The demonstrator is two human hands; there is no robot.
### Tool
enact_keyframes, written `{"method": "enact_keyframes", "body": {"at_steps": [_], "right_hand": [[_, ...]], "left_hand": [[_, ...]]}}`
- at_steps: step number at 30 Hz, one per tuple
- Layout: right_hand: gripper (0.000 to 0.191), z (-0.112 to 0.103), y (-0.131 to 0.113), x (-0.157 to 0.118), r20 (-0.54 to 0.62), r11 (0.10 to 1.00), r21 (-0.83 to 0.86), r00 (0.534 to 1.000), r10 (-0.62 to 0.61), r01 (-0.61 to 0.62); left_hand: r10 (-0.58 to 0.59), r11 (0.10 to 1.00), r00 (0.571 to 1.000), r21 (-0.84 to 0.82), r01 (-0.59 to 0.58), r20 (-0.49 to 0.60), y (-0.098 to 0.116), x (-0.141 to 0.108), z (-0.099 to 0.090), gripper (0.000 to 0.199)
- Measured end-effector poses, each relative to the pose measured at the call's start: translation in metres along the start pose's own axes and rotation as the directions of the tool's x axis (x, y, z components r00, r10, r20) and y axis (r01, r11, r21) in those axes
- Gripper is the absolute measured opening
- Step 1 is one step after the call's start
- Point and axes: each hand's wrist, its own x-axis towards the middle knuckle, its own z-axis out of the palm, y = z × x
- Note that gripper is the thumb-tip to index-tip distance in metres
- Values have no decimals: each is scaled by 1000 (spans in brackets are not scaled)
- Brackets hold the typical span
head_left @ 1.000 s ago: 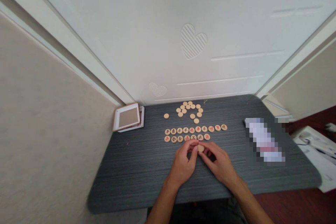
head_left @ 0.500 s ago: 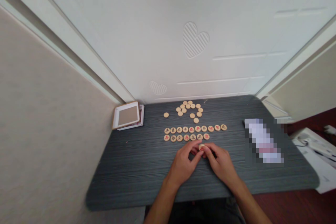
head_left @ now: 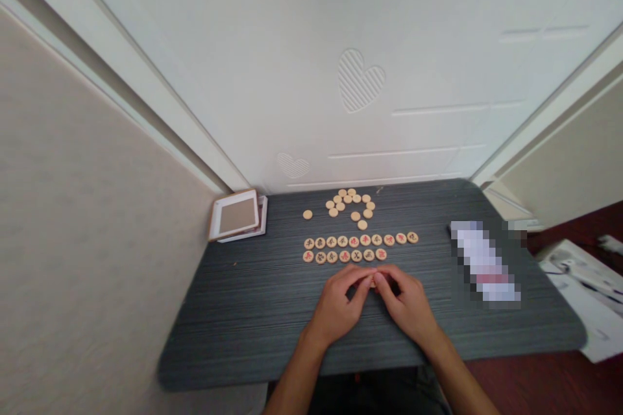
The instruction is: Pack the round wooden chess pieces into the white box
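Note:
Between the fingertips of my left hand (head_left: pixel 341 301) and my right hand (head_left: pixel 403 301) is a round wooden Chinese chess piece (head_left: pixel 373 281), mostly covered by the fingers. Both hands are closed and meet at it, just below two rows of pieces. The upper row (head_left: pixel 354 242) shows red and black characters face up. A shorter lower row (head_left: pixel 344 256) also lies face up, close in front of my fingers. Farther back, several blank-side-up pieces (head_left: pixel 340 206) form a loose arc, with a single piece (head_left: pixel 307 214) apart on the left.
The dark wood-grain table (head_left: pixel 233 324) stands against a white panel (head_left: pixel 233 78) with embossed hearts. Stacked frames or trays (head_left: pixel 237 215) sit at the back left corner. A pixelated object (head_left: pixel 487 262) lies on the right. White equipment (head_left: pixel 584 285) stands beyond the right edge.
The fingers have closed further over the chess piece, so less of its face shows. The rows and the loose pieces keep their arrangement; the view has shifted slightly.

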Motion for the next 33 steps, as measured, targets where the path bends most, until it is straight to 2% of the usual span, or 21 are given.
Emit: {"method": "enact_keyframes", "body": {"at_steps": [5,7,10,12,17,24,28,33], "right_hand": [[24,3,5,-2,-21,997,81,1000,14,-13],[24,1,11,-1,-119,997,66,992,42,-34],[26,-8,22,4,-317,993,20,942,113,-113],[28,-16,28,10,-368,987,-35,921,130,-154],[26,-26,33,19,-352,969,-185,932,88,-161],[27,-17,31,25,-407,940,-301,913,25,-160],[26,-19,32,25,-432,934,-318,902,7,-160],[23,-25,37,14,-311,955,-298,946,-87,-10]], "left_hand": [[-94,995,994,7,95,-60,-7,-1,3,25],[-126,992,990,5,127,-65,-9,-1,4,26],[-129,991,989,13,130,-73,-11,-2,4,25],[-121,992,990,38,124,-76,-10,-2,4,24],[-100,989,994,102,105,-55,-9,-2,4,21],[-101,987,995,124,103,-23,-9,-2,5,21],[-92,985,996,148,93,-15,-9,-2,5,21],[-84,983,996,166,84,-5,-9,-2,4,21]]}}
